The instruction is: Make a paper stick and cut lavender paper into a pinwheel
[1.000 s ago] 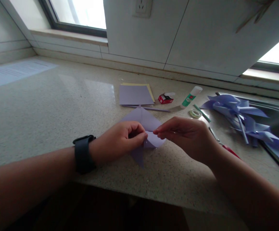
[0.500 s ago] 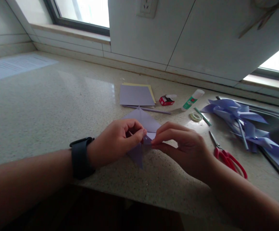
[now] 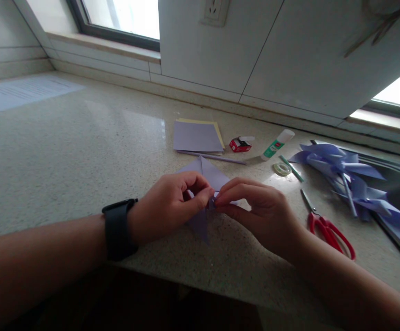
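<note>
A purple paper sheet [image 3: 214, 175], cut and partly folded, lies on the speckled counter between my hands. My left hand [image 3: 175, 202], below a black wristwatch, pinches the paper near its middle. From the other side, my right hand [image 3: 255, 202] grips a paper corner between thumb and fingertips. The fingertips of both hands nearly meet there, hiding the centre of the sheet. One pointed flap hangs toward me under my left hand.
Behind the sheet are a stack of coloured paper [image 3: 198, 135], a thin purple stick [image 3: 220, 158], a small red box [image 3: 240, 144], a glue stick [image 3: 277, 145] and a tape roll [image 3: 282, 169]. Red-handled scissors [image 3: 327, 230] and purple paper pinwheels [image 3: 341, 165] lie right, by the sink.
My right hand has brought the paper corner slightly left, closer to my left fingertips. The gap between the hands has narrowed, and the view has shifted a little.
</note>
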Demonstrator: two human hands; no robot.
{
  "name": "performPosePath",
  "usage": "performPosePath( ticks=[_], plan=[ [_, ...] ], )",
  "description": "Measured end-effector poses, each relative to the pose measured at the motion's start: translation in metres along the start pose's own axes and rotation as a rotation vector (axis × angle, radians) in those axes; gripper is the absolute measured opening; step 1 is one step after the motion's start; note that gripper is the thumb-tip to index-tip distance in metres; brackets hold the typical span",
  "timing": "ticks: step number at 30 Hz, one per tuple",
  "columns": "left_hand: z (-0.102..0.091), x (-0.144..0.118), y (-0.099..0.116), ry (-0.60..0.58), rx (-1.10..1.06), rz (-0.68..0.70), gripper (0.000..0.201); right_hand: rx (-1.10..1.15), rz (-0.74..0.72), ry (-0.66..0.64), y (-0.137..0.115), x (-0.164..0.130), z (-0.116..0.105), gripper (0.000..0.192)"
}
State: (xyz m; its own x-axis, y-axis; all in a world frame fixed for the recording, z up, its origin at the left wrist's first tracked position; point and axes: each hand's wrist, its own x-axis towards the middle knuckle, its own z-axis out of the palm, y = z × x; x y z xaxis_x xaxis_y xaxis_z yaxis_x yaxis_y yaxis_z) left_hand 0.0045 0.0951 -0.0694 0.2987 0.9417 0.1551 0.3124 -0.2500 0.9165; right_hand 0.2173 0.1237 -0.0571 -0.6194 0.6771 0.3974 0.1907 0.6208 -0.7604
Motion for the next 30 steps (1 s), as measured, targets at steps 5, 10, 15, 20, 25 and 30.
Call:
performPosePath(
  ticks=[5,10,15,20,25,30],
  plan=[
    [-0.001,0.0004,0.0,-0.017,0.023,0.013,0.02,0.036,0.042,0.005,0.0006,0.0003,0.0004,0.009],
    [-0.0014,-0.0025,0.0027,-0.027,0.043,0.033,0.019,0.043,0.109,0.03,0.0015,-0.0008,0.0022,0.006],
    [-0.0017,-0.0052,0.0029,-0.024,0.044,0.064,0.017,0.028,0.149,0.087,0.0015,-0.0037,0.0048,0.012],
    [-0.001,-0.0048,0.0006,-0.001,0.058,0.09,0.017,0.007,0.145,0.07,0.0003,-0.0055,0.0038,0.013],
    [-0.0003,-0.0057,0.0003,-0.002,0.071,0.119,0.017,-0.002,0.138,0.039,0.0004,-0.0054,0.0038,0.013],
    [-0.0006,-0.006,-0.0004,-0.013,0.067,0.105,0.018,-0.037,0.119,0.02,0.0002,-0.006,0.0044,0.014]
  ],
)
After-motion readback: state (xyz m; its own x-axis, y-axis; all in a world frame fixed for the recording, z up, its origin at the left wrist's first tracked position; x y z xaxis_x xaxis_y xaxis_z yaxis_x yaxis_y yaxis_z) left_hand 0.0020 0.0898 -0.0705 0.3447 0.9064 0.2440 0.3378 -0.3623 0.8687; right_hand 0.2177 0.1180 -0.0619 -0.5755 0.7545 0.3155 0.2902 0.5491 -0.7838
